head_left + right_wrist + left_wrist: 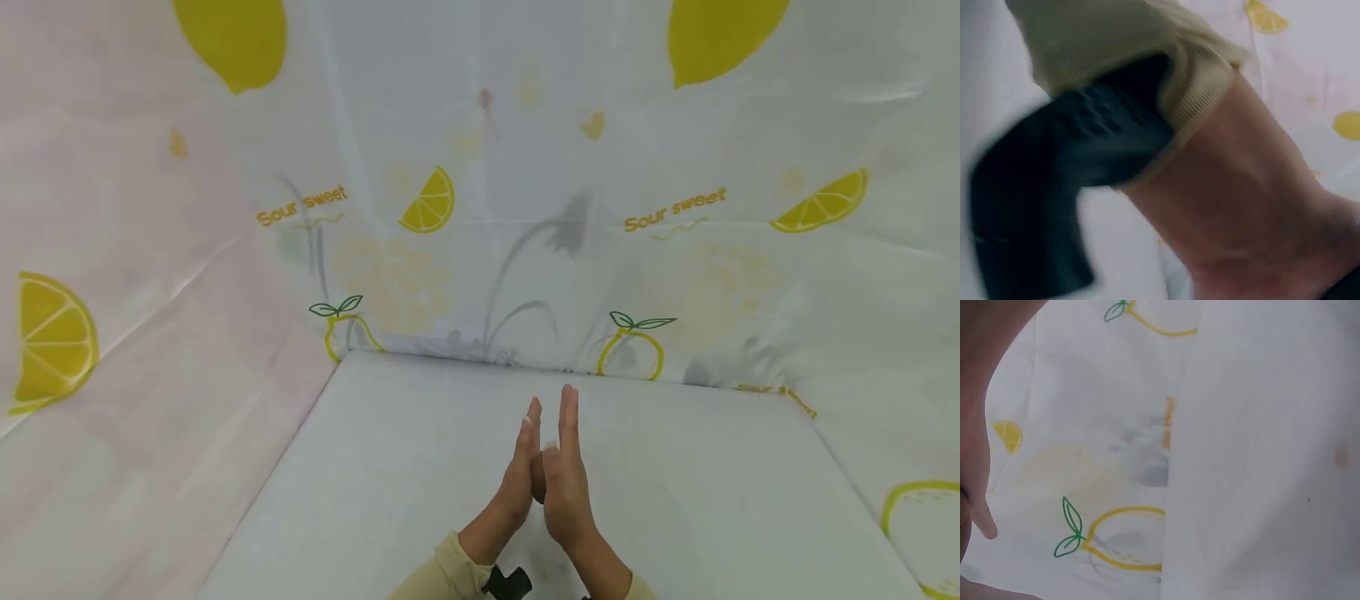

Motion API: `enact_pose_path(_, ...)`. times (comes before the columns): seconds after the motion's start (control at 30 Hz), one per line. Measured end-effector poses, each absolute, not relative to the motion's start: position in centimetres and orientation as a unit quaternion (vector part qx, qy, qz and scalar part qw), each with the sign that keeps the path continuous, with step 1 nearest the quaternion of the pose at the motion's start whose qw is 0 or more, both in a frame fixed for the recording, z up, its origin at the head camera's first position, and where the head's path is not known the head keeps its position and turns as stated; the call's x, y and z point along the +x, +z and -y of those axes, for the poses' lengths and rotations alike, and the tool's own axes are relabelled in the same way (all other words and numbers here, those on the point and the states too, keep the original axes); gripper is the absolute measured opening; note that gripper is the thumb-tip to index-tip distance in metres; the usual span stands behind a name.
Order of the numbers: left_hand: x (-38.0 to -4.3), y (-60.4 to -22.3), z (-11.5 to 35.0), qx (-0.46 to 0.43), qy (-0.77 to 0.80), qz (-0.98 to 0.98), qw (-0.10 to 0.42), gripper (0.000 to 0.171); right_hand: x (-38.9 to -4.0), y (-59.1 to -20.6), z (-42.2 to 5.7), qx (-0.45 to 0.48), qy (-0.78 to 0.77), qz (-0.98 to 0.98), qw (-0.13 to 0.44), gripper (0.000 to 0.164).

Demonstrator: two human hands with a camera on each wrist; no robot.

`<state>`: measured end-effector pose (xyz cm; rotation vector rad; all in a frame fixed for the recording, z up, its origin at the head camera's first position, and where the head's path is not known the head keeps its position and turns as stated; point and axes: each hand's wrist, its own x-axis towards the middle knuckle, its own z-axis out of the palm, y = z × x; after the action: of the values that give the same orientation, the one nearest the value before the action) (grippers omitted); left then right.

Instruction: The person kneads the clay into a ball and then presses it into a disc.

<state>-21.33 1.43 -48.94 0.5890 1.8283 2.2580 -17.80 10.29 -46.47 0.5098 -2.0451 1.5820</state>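
Note:
In the head view my left hand and right hand face each other palm to palm, fingers straight and pointing away. Between the palms sits a small, dark brown, rounded thing, pressed from both sides. Most of it is hidden, so I cannot tell its kind. Both hands are above the white surface. The left wrist view catches part of a hand along its left edge, with one fingertip showing. A bare wrist and a beige sleeve fill much of the right wrist view.
A white tabletop lies below the hands. Pale cloth walls printed with lemons and "Sour sweet" lettering rise at its back and sides. A black wrist mount shows by the left sleeve.

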Motion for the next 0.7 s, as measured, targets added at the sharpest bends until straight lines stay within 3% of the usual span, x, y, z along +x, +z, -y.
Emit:
enact_pose_path(0.37, -20.5, -48.4, -1.8, 0.283, 0.740, -0.598, 0.123, 0.076, -20.6, -47.3, -13.2, 0.135, 0.628, 0.732, 0.224, 0.060)
enact_pose_path(0.53, -21.1, -47.4, -1.4, 0.288, 0.738, -0.605, 0.082, 0.075, -19.8, -49.1, -12.5, 0.160, 0.605, 0.745, 0.231, 0.059)
enact_pose_path(0.7, -21.6, -47.3, -1.5, 0.217, 0.738, -0.636, 0.056, 0.070, -18.5, -49.5, -11.2, 0.203, 0.552, 0.768, 0.253, 0.063)
